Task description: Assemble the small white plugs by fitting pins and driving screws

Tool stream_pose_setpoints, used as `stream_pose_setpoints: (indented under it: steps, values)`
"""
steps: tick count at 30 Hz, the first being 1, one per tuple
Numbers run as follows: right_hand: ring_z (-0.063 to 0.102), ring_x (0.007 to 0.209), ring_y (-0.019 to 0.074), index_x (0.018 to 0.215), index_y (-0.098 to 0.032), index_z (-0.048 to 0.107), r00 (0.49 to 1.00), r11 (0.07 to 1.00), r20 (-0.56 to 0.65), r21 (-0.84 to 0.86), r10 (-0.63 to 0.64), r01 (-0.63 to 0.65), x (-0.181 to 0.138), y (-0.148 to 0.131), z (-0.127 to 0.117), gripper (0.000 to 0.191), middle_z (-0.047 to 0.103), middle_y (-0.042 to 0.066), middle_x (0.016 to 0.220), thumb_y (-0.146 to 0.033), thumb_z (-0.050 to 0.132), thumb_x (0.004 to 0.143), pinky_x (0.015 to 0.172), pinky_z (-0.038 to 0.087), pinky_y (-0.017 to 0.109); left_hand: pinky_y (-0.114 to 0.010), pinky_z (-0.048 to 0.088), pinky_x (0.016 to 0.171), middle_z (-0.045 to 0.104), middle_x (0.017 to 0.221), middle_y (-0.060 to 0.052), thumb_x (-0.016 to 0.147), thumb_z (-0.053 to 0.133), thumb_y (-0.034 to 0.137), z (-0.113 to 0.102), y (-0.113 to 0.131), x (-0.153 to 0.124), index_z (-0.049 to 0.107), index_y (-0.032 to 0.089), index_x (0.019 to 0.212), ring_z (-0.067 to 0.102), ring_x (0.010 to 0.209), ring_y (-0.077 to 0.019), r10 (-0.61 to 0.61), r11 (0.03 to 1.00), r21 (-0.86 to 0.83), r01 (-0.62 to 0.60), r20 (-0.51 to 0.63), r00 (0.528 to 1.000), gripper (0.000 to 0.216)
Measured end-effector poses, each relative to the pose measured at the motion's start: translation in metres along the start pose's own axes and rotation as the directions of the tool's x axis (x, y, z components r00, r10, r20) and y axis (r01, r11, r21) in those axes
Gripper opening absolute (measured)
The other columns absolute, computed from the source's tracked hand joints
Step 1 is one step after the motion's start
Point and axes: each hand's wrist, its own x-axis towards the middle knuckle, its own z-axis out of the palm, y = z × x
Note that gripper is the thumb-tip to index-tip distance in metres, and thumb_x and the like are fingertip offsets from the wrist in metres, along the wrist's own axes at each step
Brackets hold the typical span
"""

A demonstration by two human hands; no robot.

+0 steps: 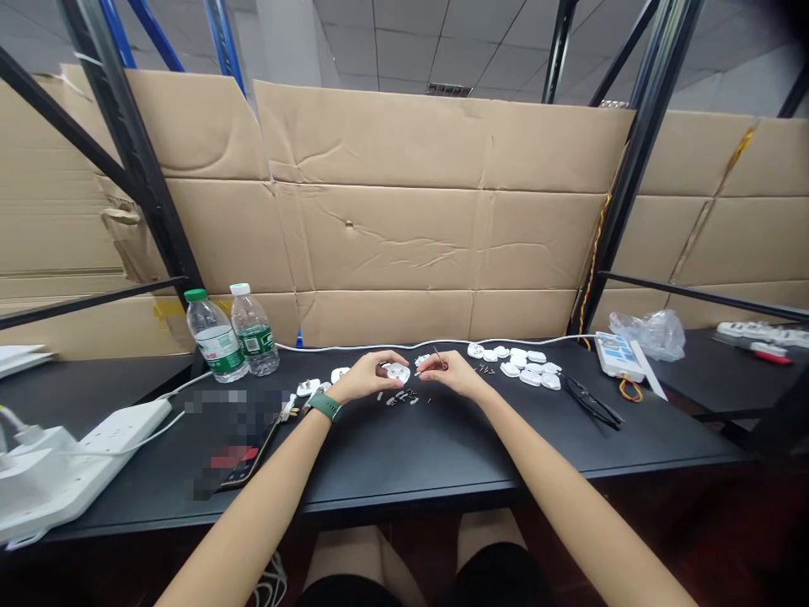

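Observation:
Between its thumb and fingers, my left hand [363, 379] grips a round white plastic piece [398, 373] just above the black table. My right hand [456, 376] is close by on the right, its fingers pinched around a thin dark tool [436, 356]. The tool's exact kind is too small to make out. Several small metal parts [402, 397] lie loose below the two hands. More white plastic pieces [308, 387] lie beside my left wrist, partly hidden by it. Small screw-like bits [485, 369] are scattered right of my right hand.
White plastic pieces [531, 377] cluster at the right, with a black-handled tool [591, 400] alongside. Two water bottles [216, 341] stand back left. A power strip [82, 464] and a phone [253, 459] lie left. Cardboard [392, 228] walls the back.

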Motion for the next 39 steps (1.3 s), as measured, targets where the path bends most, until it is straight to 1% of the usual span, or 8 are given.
stream_pose_setpoints:
  steps: [4, 8, 12, 17, 23, 31, 35, 39]
  values:
    - [0.07, 0.088, 0.0222, 0.093, -0.016, 0.077, 0.999, 0.996, 0.037, 0.082, -0.018, 0.015, -0.001, -0.002, 0.001, 0.032, 0.076, 0.007, 0.09, -0.037, 0.083, 0.068, 0.086, 0.052, 0.037, -0.027, 0.051, 0.063, 0.071, 0.093, -0.006, 0.069, 0.082, 0.04, 0.001, 0.002, 0.0, 0.069, 0.016, 0.114, 0.067, 0.072, -0.0183, -0.007, 1.0, -0.018, 0.007, -0.002, 1.0, 0.053]
    - [0.07, 0.085, 0.021, 0.092, -0.016, 0.077, 0.999, 0.999, 0.004, 0.019, -0.033, 0.033, -0.002, -0.003, 0.003, 0.029, 0.076, 0.007, 0.09, -0.036, 0.081, 0.071, 0.081, 0.051, 0.034, -0.027, 0.051, 0.063, 0.072, 0.094, -0.006, 0.069, 0.082, 0.04, 0.003, 0.006, -0.001, 0.069, 0.017, 0.112, 0.068, 0.073, -0.0177, 0.015, 0.999, -0.048, -0.014, 0.015, 1.0, 0.051]
    - [0.068, 0.085, 0.0198, 0.093, -0.018, 0.076, 0.996, 0.993, -0.021, -0.085, -0.088, 0.086, -0.002, -0.004, 0.005, 0.022, 0.076, 0.005, 0.09, -0.034, 0.076, 0.077, 0.076, 0.048, 0.03, -0.025, 0.048, 0.06, 0.071, 0.093, -0.006, 0.072, 0.08, 0.04, 0.006, 0.006, -0.001, 0.07, 0.017, 0.113, 0.067, 0.073, -0.0173, 0.031, 0.997, -0.066, -0.027, 0.056, 0.998, 0.049]
    - [0.067, 0.089, 0.0196, 0.094, -0.019, 0.073, 0.989, 0.981, -0.034, -0.133, -0.144, 0.138, -0.003, -0.007, 0.005, 0.02, 0.075, 0.004, 0.095, -0.033, 0.072, 0.08, 0.071, 0.045, 0.028, -0.025, 0.05, 0.061, 0.071, 0.092, -0.005, 0.07, 0.081, 0.04, 0.009, 0.003, 0.0, 0.069, 0.017, 0.114, 0.068, 0.076, -0.0184, 0.004, 0.998, -0.062, -0.002, 0.041, 0.999, 0.051]
    - [0.068, 0.091, 0.0212, 0.093, -0.02, 0.075, 0.989, 0.988, -0.068, -0.081, -0.134, 0.129, -0.004, -0.009, 0.004, 0.021, 0.075, 0.005, 0.095, -0.035, 0.074, 0.079, 0.068, 0.048, 0.027, -0.026, 0.052, 0.067, 0.071, 0.096, -0.005, 0.071, 0.081, 0.038, 0.007, 0.001, 0.001, 0.069, 0.017, 0.112, 0.069, 0.079, -0.0183, 0.016, 0.998, -0.058, -0.015, 0.01, 1.0, 0.048]
    - [0.069, 0.09, 0.0212, 0.092, -0.019, 0.074, 0.986, 0.991, -0.098, -0.024, -0.136, 0.134, -0.004, -0.011, 0.004, 0.024, 0.075, 0.006, 0.094, -0.038, 0.076, 0.076, 0.064, 0.049, 0.025, -0.023, 0.048, 0.061, 0.07, 0.091, -0.004, 0.071, 0.08, 0.037, 0.006, -0.004, 0.002, 0.07, 0.017, 0.111, 0.067, 0.073, -0.0164, -0.003, 0.999, -0.042, 0.004, 0.018, 1.0, 0.046]
    - [0.07, 0.088, 0.0209, 0.09, -0.019, 0.074, 0.983, 0.988, -0.122, -0.077, -0.14, 0.131, -0.006, -0.016, 0.004, 0.021, 0.075, 0.006, 0.093, -0.034, 0.075, 0.076, 0.065, 0.049, 0.026, -0.024, 0.05, 0.062, 0.071, 0.09, -0.004, 0.071, 0.08, 0.038, 0.007, 0.001, 0.0, 0.07, 0.017, 0.111, 0.068, 0.073, -0.0171, 0.004, 0.999, -0.047, -0.004, 0.012, 1.0, 0.046]
    - [0.069, 0.081, 0.0189, 0.087, -0.019, 0.074, 0.98, 0.976, -0.142, -0.183, -0.141, 0.114, -0.007, -0.018, 0.008, 0.016, 0.075, 0.003, 0.084, -0.029, 0.073, 0.074, 0.067, 0.047, 0.027, -0.027, 0.054, 0.066, 0.073, 0.091, -0.006, 0.078, 0.074, 0.044, 0.011, 0.007, -0.001, 0.07, 0.017, 0.11, 0.07, 0.074, -0.0181, 0.001, 0.999, -0.034, -0.002, -0.01, 1.0, 0.042]
